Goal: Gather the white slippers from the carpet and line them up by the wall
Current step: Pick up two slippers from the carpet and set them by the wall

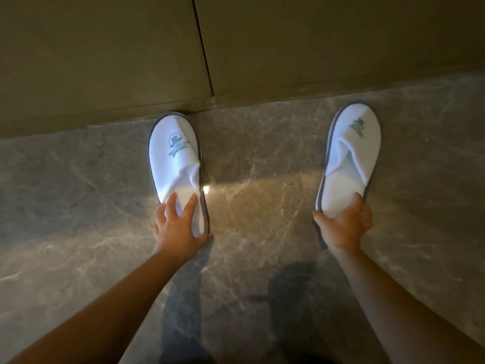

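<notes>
Two white slippers with grey edging and a green logo are in view. The left slipper point(174, 156) lies flat on the marble floor, its toe touching the foot of the wall point(105, 61). My left hand point(178, 227) rests on its heel end, fingers spread over the insole and thumb at its right edge. The right slipper point(349, 156) is tilted, toe pointing to the wall but a little short of it. My right hand point(346, 224) grips its heel, thumb on the left rim and fingers under and around the sole.
The floor point(262, 195) is glossy grey-brown marble with a bright reflection between the slippers. The olive wall has a dark vertical seam point(203, 46). My arms' shadows fall on the floor near the bottom. No carpet is in view.
</notes>
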Available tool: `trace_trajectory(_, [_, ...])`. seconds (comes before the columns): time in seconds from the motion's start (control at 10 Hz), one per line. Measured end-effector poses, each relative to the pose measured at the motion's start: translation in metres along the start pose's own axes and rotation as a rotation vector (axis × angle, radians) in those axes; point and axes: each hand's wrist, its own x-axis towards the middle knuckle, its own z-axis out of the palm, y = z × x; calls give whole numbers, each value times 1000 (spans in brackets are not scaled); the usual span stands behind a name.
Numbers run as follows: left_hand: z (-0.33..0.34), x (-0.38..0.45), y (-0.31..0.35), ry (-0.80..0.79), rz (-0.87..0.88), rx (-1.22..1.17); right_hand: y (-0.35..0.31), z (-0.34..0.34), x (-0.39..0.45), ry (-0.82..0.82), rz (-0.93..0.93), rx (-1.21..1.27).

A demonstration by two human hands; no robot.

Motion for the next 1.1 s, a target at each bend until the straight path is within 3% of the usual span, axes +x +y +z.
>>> trace_trajectory(0.2, [-6,0,-9,-106,58,33,-14,32,-48,-215,-203,53])
trace_trajectory(0.4, [-7,-3,-23,-118,79,80,-39,53,-72,-324,-340,-52])
trace_trajectory(0.7, [-3,-5,-28,-107,132,125,-53,60,-72,-303,-330,-230])
trace_trajectory(1.1, [-3,-4,-31,-100,150,118,-62,75,-86,-284,-238,-134])
